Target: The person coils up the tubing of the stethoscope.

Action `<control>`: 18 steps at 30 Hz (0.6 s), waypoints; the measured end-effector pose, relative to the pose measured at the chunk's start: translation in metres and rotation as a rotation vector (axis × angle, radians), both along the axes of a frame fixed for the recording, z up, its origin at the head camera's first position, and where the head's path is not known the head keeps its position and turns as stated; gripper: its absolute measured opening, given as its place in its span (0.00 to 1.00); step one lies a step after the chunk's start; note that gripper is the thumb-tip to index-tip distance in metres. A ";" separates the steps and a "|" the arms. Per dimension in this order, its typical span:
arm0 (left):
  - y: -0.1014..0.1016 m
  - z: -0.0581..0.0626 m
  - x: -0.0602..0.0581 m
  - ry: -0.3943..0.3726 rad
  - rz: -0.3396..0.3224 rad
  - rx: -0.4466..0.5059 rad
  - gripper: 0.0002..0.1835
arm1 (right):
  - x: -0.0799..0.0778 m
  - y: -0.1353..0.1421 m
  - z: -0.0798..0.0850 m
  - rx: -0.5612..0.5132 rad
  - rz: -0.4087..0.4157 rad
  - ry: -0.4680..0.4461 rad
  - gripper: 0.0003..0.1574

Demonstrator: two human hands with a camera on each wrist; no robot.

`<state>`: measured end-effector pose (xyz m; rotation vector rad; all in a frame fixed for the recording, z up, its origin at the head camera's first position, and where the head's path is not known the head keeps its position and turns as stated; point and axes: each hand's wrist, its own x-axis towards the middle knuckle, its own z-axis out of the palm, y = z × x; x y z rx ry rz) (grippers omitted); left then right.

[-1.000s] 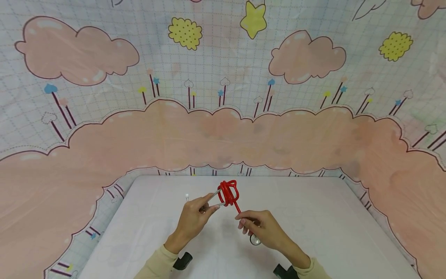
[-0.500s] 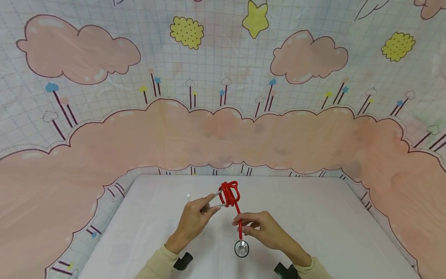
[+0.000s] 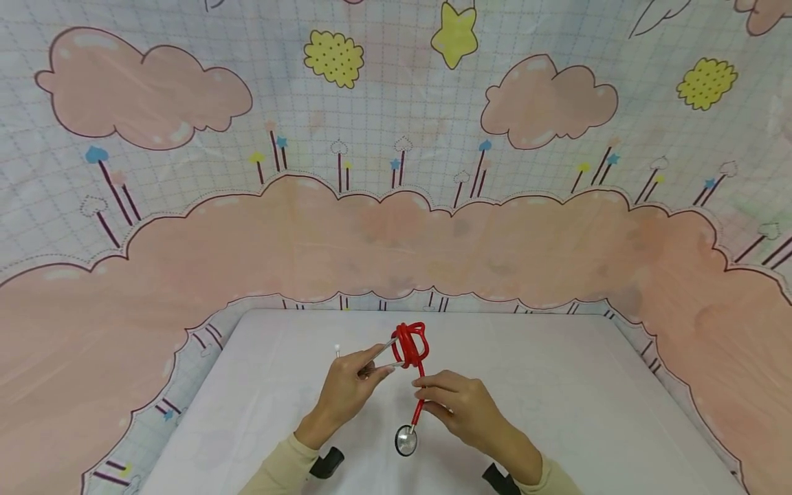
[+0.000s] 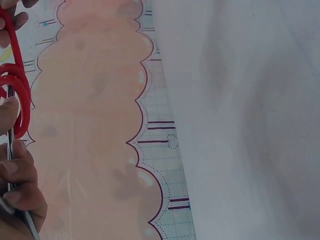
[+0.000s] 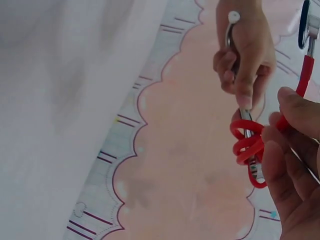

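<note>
A stethoscope with red tubing is held up above the white table. Its tubing is wound in several loops around the metal ear tubes. My left hand grips those ear tubes between thumb and fingers, and one white eartip pokes out behind it. My right hand pinches the tail of tubing below the coil. From that tail hangs the round silver chestpiece with its dark rim. In the right wrist view, the tubing runs between my right thumb and fingers.
The white table lies beneath both hands. Behind it hangs a patterned cloth with pink clouds and yellow stars. Black wrist straps show near both sleeves.
The chestpiece has come out from beneath my right hand and swung left. My right fingers have shifted on the tubing. The left hand keeps its grip on the ear tubes, nearly still.
</note>
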<state>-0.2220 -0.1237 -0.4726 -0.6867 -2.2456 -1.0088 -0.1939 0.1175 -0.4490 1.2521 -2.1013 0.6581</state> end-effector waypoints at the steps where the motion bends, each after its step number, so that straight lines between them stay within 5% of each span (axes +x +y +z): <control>1: 0.000 0.000 0.001 -0.004 -0.005 -0.002 0.21 | 0.001 -0.001 0.001 0.014 0.011 0.014 0.17; 12: 0.003 -0.001 0.001 -0.004 -0.025 -0.020 0.20 | 0.006 -0.003 0.005 0.114 0.051 0.115 0.20; 18: 0.002 0.000 0.002 -0.005 -0.022 -0.008 0.20 | 0.008 -0.001 0.006 0.023 0.101 0.091 0.12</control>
